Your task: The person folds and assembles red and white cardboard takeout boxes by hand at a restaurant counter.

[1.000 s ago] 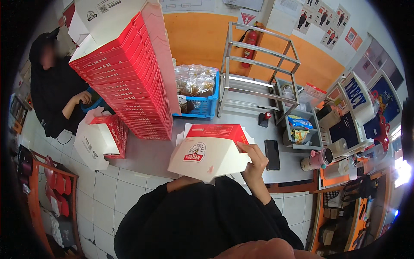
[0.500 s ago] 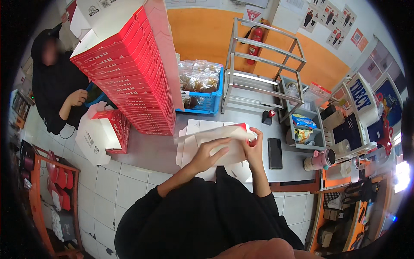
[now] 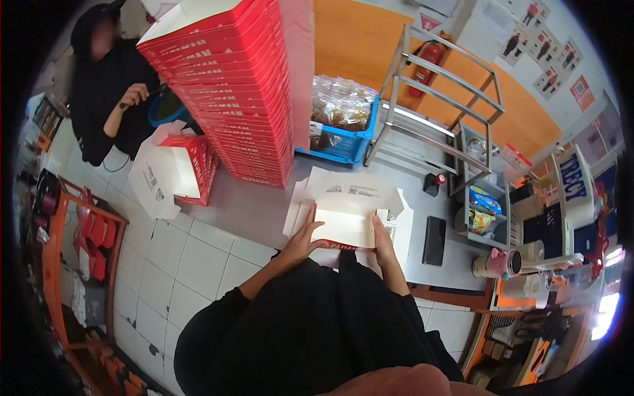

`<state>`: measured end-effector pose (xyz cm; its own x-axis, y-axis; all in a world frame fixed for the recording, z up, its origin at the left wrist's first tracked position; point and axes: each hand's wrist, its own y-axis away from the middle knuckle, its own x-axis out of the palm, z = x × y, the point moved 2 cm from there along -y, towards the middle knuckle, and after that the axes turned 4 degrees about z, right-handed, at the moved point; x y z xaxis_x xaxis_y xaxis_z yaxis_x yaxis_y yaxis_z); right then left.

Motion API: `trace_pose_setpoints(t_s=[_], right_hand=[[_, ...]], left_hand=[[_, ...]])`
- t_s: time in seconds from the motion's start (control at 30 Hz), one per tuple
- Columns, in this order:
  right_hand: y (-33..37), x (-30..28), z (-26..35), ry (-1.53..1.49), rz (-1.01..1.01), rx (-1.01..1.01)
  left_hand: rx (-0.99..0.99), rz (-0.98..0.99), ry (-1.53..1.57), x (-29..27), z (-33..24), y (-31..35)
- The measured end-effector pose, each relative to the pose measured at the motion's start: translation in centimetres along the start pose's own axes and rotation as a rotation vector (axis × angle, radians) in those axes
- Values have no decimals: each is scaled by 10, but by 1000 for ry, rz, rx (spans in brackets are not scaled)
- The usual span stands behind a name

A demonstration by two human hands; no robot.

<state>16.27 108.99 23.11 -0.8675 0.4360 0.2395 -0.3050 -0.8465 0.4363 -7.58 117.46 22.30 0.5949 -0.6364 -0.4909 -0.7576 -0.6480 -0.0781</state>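
A cardboard food box [image 3: 345, 226], red outside and white inside, stands formed with its lid raised at the back. My left hand [image 3: 304, 241] grips its left side, the thumb along the front edge. On the right wall, my right hand [image 3: 384, 241] is closed with its thumb near the top corner; the other fingers of that hand are mostly hidden. Flat white box blanks [image 3: 298, 210] lie under and around the box on the metal table [image 3: 254, 208]. Nothing shows inside the box.
A tall stack of red boxes [image 3: 254, 125] rises at the left, beside an open box [image 3: 191, 173]. Behind are a blue basket [image 3: 353, 148] of bagged food and a metal rack [image 3: 436, 99]. A phone [image 3: 434, 241] and a stamp [image 3: 433, 184] lie right. A co-worker [image 3: 109, 86] stands far left.
The flat, tilted cardboard in my hands is now a box with raised walls and lid. My hands have moved to its two sides. The whole view has shifted.
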Motion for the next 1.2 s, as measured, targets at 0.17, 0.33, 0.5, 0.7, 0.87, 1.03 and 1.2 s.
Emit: trace_pose_setpoints(t_s=[0.17,0.33,0.5,0.7,0.87,1.03,1.2], right_hand=[[-2,3,-6,18,92,-122],[40,44,54,92,193,-88],[56,80,101,185,402,-338],[44,60,98,289,184,-319],[45,32,81,280,45,-263],[48,15,62,254,5,-200],[56,12,53,279,-27,-162]], left_hand=[[63,-114,-366,-5,-1,14],[311,-195,-687,-49,-60,29],[341,-545,-879,-78,-46,64],[164,-1036,-1042,-173,-36,90],[-33,-1030,-929,-164,-14,84],[-528,-641,-969,-123,44,90],[-554,-559,-978,-140,53,83]])
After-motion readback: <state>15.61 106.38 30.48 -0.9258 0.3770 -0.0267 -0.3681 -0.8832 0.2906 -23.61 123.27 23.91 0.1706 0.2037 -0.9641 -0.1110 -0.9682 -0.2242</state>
